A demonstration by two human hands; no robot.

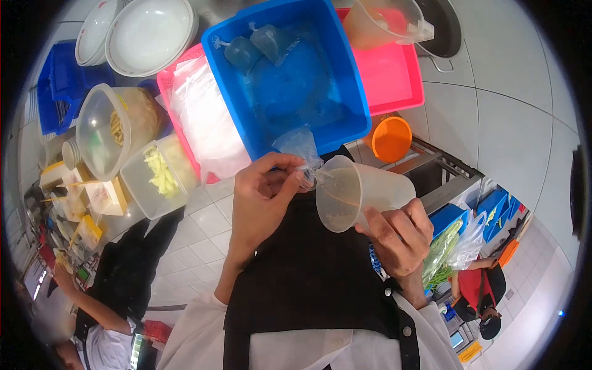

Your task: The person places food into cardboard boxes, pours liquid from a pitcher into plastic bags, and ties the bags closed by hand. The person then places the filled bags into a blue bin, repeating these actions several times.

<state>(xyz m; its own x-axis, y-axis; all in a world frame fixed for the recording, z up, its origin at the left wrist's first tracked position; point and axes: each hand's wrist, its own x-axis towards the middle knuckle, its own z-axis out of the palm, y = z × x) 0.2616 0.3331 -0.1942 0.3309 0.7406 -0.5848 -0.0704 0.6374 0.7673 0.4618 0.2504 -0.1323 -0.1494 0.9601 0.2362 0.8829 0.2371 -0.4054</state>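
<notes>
My left hand (268, 194) is closed on the gathered mouth of a small clear plastic bag (297, 143), which hangs over the near rim of the blue basin (360, 92). With my right hand (401, 240) I grip a translucent plastic cup (388, 186), tilted on its side with its rim toward the bag's mouth. Some liquid shows inside the cup. Two knotted bags (271, 43) of clear liquid lie at the far end of the basin.
Left of the basin, a pink tray (179, 139) bears a stack of plastic bags (206, 111). Nearby stand a tub of pale cut vegetables (137, 176) and white bowls (151, 37). A plastic jug (376, 28) is at upper right. Other people (111, 327) work at both sides.
</notes>
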